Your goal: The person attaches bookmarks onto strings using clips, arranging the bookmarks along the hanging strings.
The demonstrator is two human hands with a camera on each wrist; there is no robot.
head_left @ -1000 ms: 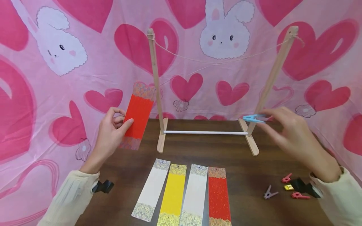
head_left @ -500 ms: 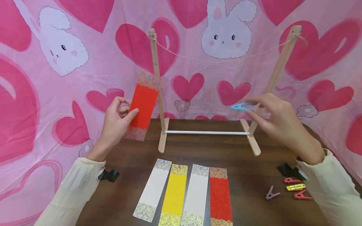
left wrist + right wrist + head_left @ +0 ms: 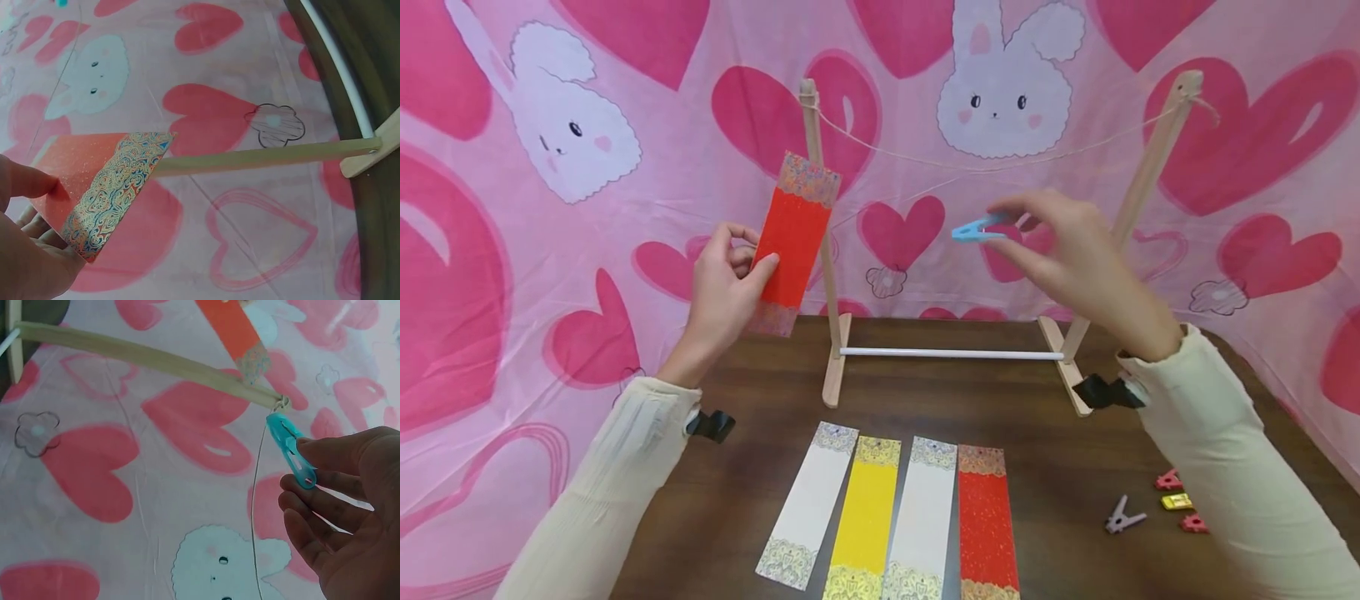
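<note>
My left hand (image 3: 727, 287) pinches a red paper strip (image 3: 795, 242) with patterned ends by its left edge, thumb in front and fingers behind. The strip tilts in front of the left post of a wooden stand (image 3: 826, 275). In the left wrist view one patterned end of the strip (image 3: 115, 194) shows clearly. Between thumb and fingertip, my right hand (image 3: 1067, 250) grips a light blue clothespin (image 3: 976, 230) by its handles, its nose pointing left. The string (image 3: 917, 158) tied between the two posts sags above the clothespin, and neither strip nor clothespin appears to touch it.
White (image 3: 808, 507), yellow (image 3: 865, 517), second white (image 3: 922, 517) and red (image 3: 987, 521) strips lie side by side on the dark table (image 3: 715, 517). A mauve clothespin (image 3: 1123, 517) lies at right near a yellow one (image 3: 1177, 502) and red ones. Behind hangs a pink heart-patterned cloth (image 3: 895, 108).
Both hands have risen. The left carries the red strip up and slightly right; the right has brought the blue clothespin up and well to the left. The strips on the table stay put.
</note>
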